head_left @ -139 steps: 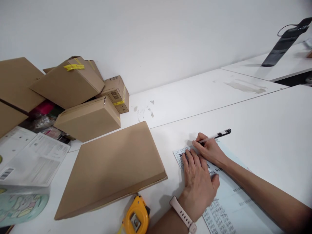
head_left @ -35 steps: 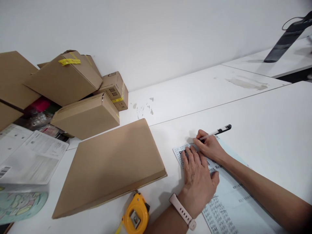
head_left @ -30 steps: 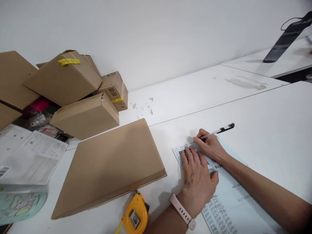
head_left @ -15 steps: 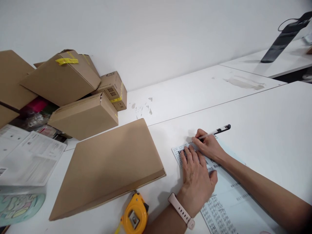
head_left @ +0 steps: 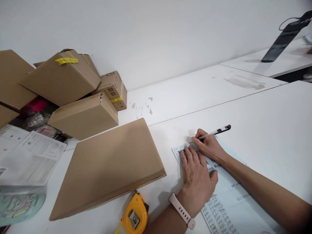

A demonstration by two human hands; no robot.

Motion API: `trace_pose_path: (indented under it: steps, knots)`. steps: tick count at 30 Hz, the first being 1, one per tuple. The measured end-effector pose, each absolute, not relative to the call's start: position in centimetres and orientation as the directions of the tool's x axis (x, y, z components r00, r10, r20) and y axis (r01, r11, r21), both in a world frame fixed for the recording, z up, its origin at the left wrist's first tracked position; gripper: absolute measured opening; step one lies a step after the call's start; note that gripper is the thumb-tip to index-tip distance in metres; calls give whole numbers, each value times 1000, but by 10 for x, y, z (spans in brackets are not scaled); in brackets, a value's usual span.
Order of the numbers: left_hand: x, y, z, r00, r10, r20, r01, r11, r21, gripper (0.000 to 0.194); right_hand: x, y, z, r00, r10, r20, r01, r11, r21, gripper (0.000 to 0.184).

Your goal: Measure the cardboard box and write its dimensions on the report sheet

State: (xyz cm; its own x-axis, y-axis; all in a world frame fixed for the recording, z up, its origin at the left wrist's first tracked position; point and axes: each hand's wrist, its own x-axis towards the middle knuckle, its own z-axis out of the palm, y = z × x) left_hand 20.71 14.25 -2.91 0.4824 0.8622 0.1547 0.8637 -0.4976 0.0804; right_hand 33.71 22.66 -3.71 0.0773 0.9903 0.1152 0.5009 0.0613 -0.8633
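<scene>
1. Closely, in the head view, the right hand (head_left: 209, 146) gripped a black-and-clear pen (head_left: 218, 130) in a narrow pinch, its capped end slanting up and away to the right; whether the tip touched the paper could not be told.
2. Just beside that grip, the left hand (head_left: 196, 182) lay palm down, holding nothing, fingers slightly spread over a pale blue printed paper (head_left: 241, 208). A pink wristband (head_left: 181, 210) circled the wrist.
3. Beneath both hands, the paper rested on a white table (head_left: 268, 123) and extended toward the wearer under the right forearm.
4. Left of the pen grip, beyond the left hand, lay a flat cardboard box (head_left: 109, 165), with an orange tape measure (head_left: 135, 213) at its near edge.
5. Farther left and beyond, cardboard boxes (head_left: 65, 78) were piled near the wall; a dark bottle (head_left: 280, 42) stood well apart, to the grip's far right.
</scene>
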Motion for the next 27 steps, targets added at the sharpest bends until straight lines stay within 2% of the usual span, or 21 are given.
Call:
trace_pose_path:
  steps: [27]
  knots:
    - [207,144,-27,489,863,126,859,-501,102,72,337,227,-38,89,985,147,522,80,-849,21]
